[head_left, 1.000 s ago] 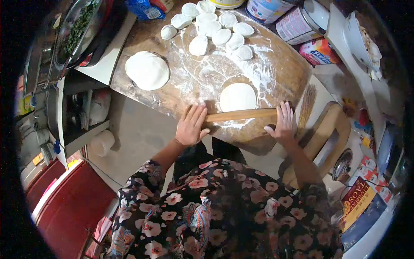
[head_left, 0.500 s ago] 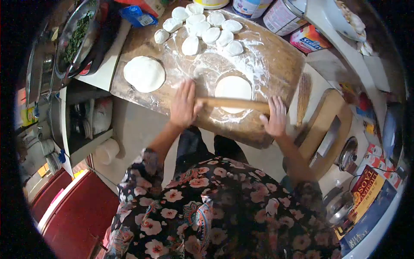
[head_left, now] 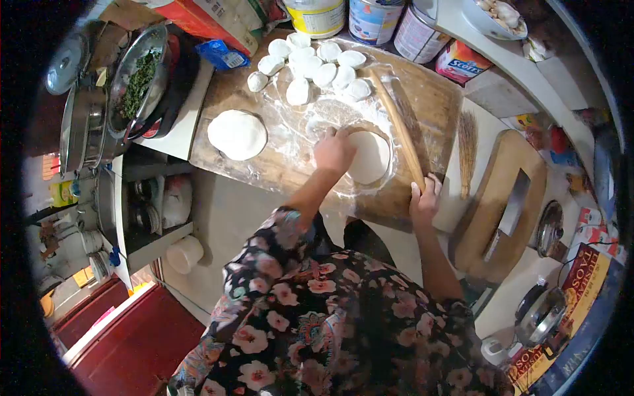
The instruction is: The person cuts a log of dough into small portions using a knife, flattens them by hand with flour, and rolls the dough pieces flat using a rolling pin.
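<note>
My left hand (head_left: 335, 152) is at the left edge of a flat dough round (head_left: 370, 157), its fingers curled over the rim. The round lies on the floured wooden board (head_left: 290, 173). My right hand (head_left: 426, 197) grips the near end of a wooden rolling pin (head_left: 399, 125), which slants away to the far side, right of the dough. Farther left on the board rests a larger stack of flat dough (head_left: 237, 134). Small floured dough pieces (head_left: 305, 65) are clustered at the back.
A straw brush (head_left: 467, 155) lies right of the board, beside a cutting board (head_left: 485, 218) with a cleaver (head_left: 512, 208) on it. Tins (head_left: 375, 21) line the back edge. A metal bowl of chopped greens (head_left: 140, 82) stands at left.
The rolling pin has swung from lying across the dough to slanting away at its right. My left hand has left the pin and moved right onto the dough's edge.
</note>
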The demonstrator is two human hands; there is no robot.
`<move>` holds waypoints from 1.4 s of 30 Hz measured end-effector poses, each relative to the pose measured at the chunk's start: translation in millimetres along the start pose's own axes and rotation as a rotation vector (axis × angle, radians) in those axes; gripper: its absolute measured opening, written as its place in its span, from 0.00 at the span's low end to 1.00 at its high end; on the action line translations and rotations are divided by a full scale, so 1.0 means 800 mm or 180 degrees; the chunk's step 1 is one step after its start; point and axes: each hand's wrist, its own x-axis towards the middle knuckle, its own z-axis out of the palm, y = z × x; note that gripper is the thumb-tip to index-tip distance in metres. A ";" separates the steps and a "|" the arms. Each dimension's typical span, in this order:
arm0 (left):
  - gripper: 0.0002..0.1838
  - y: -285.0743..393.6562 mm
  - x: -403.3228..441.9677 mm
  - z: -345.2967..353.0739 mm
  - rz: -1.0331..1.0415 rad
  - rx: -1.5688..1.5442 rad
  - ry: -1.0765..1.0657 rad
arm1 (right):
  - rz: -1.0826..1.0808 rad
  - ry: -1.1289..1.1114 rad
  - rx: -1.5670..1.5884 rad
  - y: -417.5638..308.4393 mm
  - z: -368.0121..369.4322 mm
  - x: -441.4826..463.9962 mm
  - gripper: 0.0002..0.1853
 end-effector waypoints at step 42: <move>0.30 -0.193 0.181 -0.155 -0.1064 0.0864 0.0495 | 0.0449 -0.0245 -0.1001 -0.002 0.007 -0.005 0.21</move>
